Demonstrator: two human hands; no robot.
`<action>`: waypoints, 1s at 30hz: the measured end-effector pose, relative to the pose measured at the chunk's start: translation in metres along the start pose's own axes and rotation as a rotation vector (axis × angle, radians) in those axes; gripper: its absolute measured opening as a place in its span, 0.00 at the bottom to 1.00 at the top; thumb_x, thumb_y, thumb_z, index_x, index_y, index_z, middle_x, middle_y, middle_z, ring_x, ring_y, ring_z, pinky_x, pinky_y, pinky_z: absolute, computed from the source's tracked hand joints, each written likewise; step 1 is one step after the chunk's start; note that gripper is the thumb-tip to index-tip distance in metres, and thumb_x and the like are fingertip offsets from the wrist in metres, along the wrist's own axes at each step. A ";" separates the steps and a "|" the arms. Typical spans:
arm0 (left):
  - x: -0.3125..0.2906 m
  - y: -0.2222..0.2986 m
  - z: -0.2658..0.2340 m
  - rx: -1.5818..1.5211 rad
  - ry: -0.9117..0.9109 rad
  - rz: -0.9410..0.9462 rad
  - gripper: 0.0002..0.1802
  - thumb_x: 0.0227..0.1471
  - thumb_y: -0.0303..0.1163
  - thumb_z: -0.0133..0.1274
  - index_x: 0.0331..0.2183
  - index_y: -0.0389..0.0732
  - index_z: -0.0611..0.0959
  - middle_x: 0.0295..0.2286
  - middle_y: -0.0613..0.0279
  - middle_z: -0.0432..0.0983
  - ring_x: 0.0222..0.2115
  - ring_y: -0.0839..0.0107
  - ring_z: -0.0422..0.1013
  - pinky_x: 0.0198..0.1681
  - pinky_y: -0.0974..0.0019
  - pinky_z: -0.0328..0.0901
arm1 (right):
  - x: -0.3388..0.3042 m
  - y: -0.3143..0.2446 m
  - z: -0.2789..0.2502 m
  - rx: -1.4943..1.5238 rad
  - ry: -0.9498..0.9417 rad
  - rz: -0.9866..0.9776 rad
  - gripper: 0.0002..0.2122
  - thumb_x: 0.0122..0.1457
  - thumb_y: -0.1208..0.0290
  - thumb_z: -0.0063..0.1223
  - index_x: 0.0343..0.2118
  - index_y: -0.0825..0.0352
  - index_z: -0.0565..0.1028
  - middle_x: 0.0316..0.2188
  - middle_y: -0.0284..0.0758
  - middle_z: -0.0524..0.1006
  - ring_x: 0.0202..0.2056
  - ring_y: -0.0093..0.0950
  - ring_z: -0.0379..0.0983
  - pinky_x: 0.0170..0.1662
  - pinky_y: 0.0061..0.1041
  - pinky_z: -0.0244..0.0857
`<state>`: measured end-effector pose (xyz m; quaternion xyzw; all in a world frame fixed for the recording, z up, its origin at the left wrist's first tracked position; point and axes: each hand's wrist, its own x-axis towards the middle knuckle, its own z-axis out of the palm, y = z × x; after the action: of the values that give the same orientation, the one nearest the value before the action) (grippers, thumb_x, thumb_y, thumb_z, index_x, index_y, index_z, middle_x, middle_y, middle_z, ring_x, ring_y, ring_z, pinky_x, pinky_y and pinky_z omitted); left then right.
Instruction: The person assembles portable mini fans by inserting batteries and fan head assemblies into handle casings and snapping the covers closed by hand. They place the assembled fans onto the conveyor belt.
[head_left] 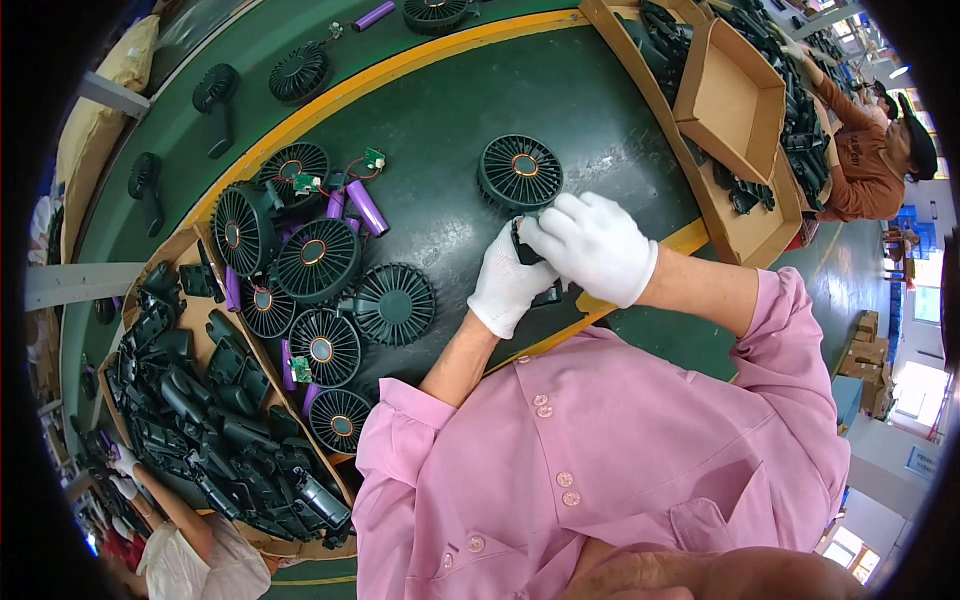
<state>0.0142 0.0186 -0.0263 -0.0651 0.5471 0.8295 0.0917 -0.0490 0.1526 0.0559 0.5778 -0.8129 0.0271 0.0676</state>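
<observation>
A dark green handheld fan (520,171) lies with its round grille on the green bench, its handle pointing toward me. My left hand (507,283), in a white glove, is closed round the handle. Across the handle's upper part sits my right hand (592,243), also white-gloved, its fingers bent and pressed onto it just below the grille. Most of the handle is hidden by the gloves; a small dark piece shows beneath them. Left of my hands lie several round fan heads (317,258) with purple cylindrical batteries (367,208) and small green circuit boards (375,159) on wires.
At the left a cardboard box (262,350) holds many dark plastic shells (190,400). An empty carton (735,95) rests on another box of parts at the right. Finished-looking fans (215,105) lie beyond the yellow strip (400,72). Co-workers sit at both sides.
</observation>
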 end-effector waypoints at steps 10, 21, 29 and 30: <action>0.006 -0.013 -0.002 0.244 0.154 0.002 0.18 0.42 0.22 0.54 0.39 0.34 0.73 0.32 0.53 0.76 0.34 0.63 0.74 0.39 0.64 0.67 | -0.003 0.011 0.012 0.114 0.072 -0.029 0.18 0.41 0.69 0.54 0.39 0.65 0.73 0.27 0.30 0.69 0.32 0.27 0.68 0.33 0.24 0.65; 0.008 0.007 -0.004 -0.679 -0.120 -0.251 0.20 0.57 0.40 0.47 0.46 0.34 0.71 0.36 0.54 0.75 0.33 0.59 0.76 0.38 0.56 0.74 | -0.005 0.013 0.011 0.313 0.022 0.235 0.33 0.43 0.77 0.57 0.57 0.66 0.61 0.27 0.40 0.73 0.29 0.40 0.73 0.33 0.34 0.68; 0.006 0.008 0.002 -0.667 0.049 -0.198 0.14 0.55 0.34 0.48 0.42 0.37 0.73 0.32 0.54 0.76 0.30 0.64 0.76 0.30 0.62 0.75 | -0.028 0.000 -0.009 0.498 0.138 0.412 0.23 0.52 0.75 0.55 0.52 0.66 0.66 0.31 0.44 0.76 0.33 0.43 0.74 0.35 0.33 0.68; 0.007 0.005 0.001 -0.669 0.050 -0.197 0.14 0.55 0.34 0.48 0.42 0.37 0.73 0.32 0.54 0.76 0.30 0.64 0.76 0.30 0.62 0.75 | -0.029 -0.007 -0.011 0.497 0.137 0.411 0.23 0.52 0.75 0.55 0.52 0.66 0.66 0.31 0.44 0.76 0.33 0.43 0.74 0.35 0.33 0.68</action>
<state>0.0064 0.0176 -0.0228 -0.1642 0.2380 0.9482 0.1318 -0.0316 0.1790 0.0629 0.3973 -0.8746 0.2764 -0.0280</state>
